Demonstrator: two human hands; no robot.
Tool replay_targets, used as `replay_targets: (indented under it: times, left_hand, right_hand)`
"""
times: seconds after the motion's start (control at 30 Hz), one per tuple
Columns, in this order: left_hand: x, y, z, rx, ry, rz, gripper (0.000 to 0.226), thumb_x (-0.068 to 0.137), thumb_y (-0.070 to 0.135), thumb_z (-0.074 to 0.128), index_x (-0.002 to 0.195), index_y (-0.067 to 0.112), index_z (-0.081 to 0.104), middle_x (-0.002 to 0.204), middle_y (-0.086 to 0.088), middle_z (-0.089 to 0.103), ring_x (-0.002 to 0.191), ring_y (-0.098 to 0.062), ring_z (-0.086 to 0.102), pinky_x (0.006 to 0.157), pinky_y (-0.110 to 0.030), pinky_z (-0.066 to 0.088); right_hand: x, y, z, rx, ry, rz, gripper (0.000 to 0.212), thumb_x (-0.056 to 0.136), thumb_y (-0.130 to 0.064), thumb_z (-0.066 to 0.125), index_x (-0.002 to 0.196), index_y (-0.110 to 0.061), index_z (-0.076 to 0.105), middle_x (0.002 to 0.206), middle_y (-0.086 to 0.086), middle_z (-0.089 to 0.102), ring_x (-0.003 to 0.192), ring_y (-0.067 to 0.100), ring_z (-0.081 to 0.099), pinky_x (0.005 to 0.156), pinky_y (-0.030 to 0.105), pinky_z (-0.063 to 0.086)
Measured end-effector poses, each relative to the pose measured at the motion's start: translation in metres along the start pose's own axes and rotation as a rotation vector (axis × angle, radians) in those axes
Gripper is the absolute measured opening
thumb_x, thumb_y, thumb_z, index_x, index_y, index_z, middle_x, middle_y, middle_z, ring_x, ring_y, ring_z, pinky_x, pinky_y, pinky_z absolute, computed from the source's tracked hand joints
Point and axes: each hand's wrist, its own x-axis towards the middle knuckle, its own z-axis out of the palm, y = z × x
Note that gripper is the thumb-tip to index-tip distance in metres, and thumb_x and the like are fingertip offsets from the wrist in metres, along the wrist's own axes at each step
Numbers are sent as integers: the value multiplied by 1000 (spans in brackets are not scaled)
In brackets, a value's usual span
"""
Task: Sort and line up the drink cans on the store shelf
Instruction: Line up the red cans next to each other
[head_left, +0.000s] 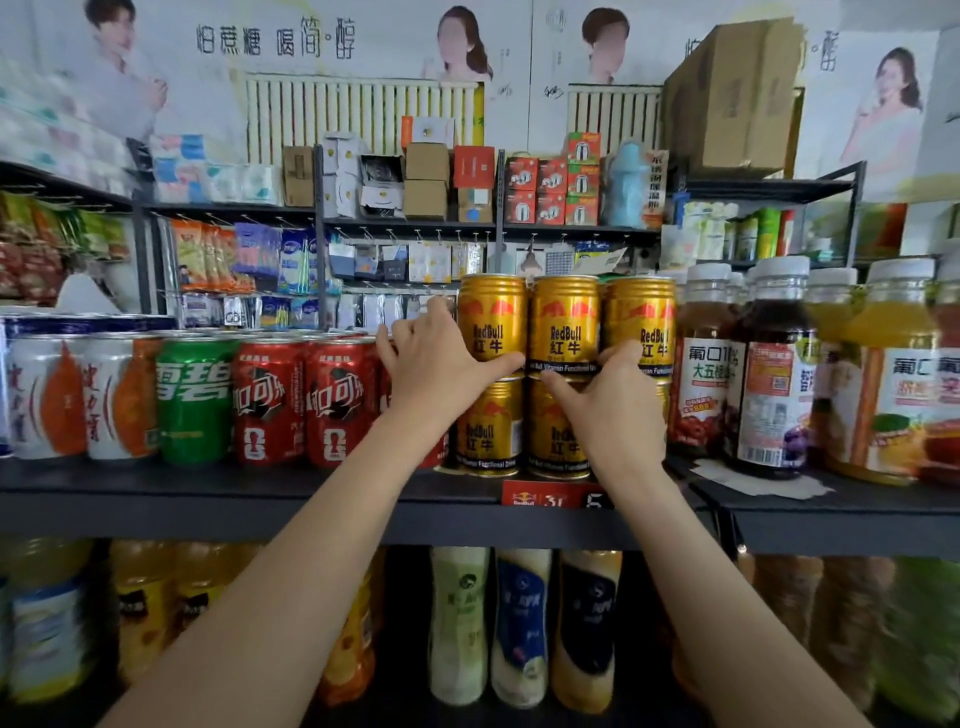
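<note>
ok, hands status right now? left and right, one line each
Left hand: curled round the top-left gold Red Bull can.
Right hand: fingers round the top-right gold can, thumb toward the middle can.

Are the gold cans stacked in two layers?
Yes, three gold cans stand on top of a lower row of gold cans on the shelf.
</note>
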Motion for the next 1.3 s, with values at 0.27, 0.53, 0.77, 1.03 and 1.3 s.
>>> replay_targets:
  times: [0.27,0.53,0.77,1.03,1.3]
  left_hand:
    - [-33,2,7,3,346,254,74,81,56,52,137,11,34,135,-9,42,130,-26,32,113,-39,9]
    - [-46,15,35,36,303,342,59,87,28,60,141,24,36,147,-15,26,130,-34,29,98,-42,37]
    - [-46,11,46,113,325,324,52,79,18,71,128,20,53,145,-20,30,122,-43,36,89,-53,42]
    - [-45,12,46,117,327,301,51,80,17,70,128,20,53,146,-18,28,124,-42,34,92,-52,40]
    - [-61,6,29,16,304,338,42,87,16,61,128,21,54,140,-12,36,123,-30,39,96,-38,40]
  right_hand:
    - [9,22,-31,114,139,-108,34,83,-42,64,99,-16,49,84,-5,57,79,12,56,69,26,45]
    - [19,52,-40,329,-151,81,61,84,-34,65,135,-15,37,127,4,55,113,16,52,88,31,43]
    - [18,50,-38,285,-89,43,62,85,-34,64,136,-11,38,127,6,55,114,18,52,84,25,40]
    - [19,47,-37,280,-104,52,61,85,-33,65,135,-11,37,128,4,53,107,11,50,83,23,39]
    - [9,55,-44,214,6,51,65,82,-34,68,135,-13,36,132,8,49,118,21,47,92,30,39]
